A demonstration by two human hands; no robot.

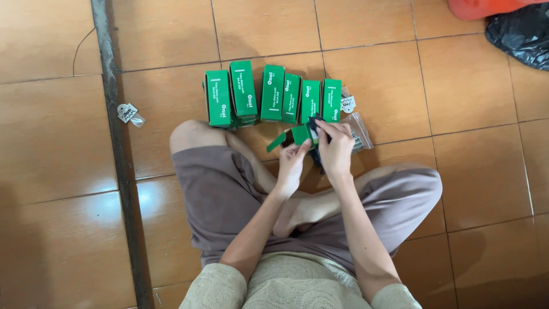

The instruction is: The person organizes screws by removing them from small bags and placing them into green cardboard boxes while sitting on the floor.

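Note:
I sit cross-legged on a tiled floor. My left hand (291,163) holds a small green box (297,136) with its end flap open toward the left. My right hand (336,147) grips a dark item (315,123) at the box's open top; what the item is cannot be told. Just beyond my hands, several green boxes (273,94) stand in a row on the floor.
A clear plastic bag (360,133) lies right of the row, a small tag (347,103) above it. Another small packet (129,113) lies at the left by a dark floor joint (117,149). A black bag (521,34) and an orange object (480,8) sit at top right.

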